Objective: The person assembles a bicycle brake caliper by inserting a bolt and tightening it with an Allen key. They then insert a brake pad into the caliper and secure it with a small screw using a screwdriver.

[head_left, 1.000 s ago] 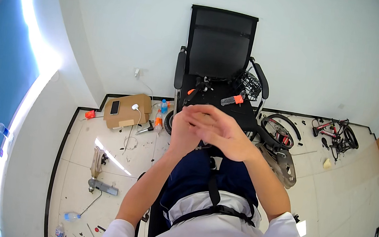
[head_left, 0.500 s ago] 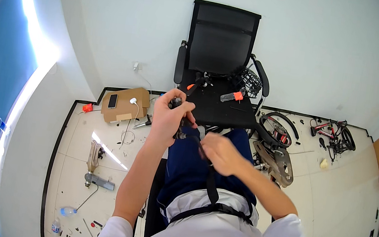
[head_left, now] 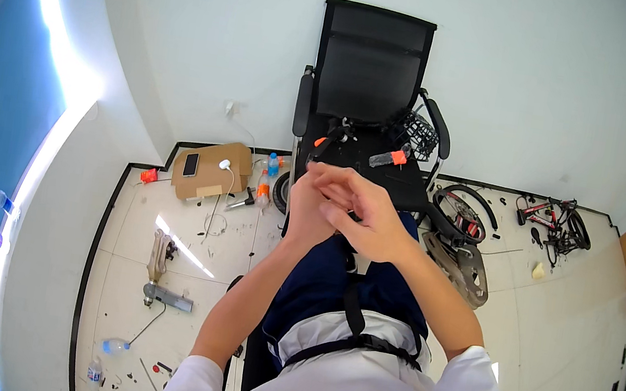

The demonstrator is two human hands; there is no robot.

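My left hand and my right hand meet over my lap, just in front of the black chair. The right hand lies partly across the left, its fingers stretched toward it and the thumb apart. Most of the left fingers are hidden behind the right hand, so their grip does not show. No held object is visible between the hands. A black strap hangs from my waist belt. On the seat lie a grey-and-orange piece, a black wire basket and dark parts with orange.
At left, cardboard carries a phone; an orange-labelled bottle stands beside it. A grey metal assembly lies nearer. Right of the chair are a wheel, a bulky brown-grey part and a red-and-black bike frame.
The dark part that was in my left hand no longer shows. My right hand has moved up and over the left, and a bottle beside the cardboard has come into sight.
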